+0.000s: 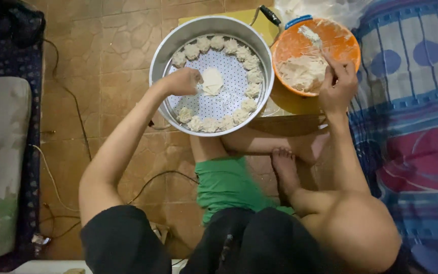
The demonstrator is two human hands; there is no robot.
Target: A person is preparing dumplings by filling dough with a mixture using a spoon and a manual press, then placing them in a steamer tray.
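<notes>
1. Left hand [182,81], closed around a wrapper [212,81], should stay level inside the steamer tray [259,48].
2. Right hand [338,83], gripping a spoon [313,38], should scoop modestly from the filling [302,71] just beneath it in the orange bowl [345,45].

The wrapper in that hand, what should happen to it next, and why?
Probably the right hand should carry a spoonful of filling from the orange bowl to the wrapper. The left hand holds it flat and bare over the steamer tray, whose ring of dumplings has a gap at the left.
</notes>
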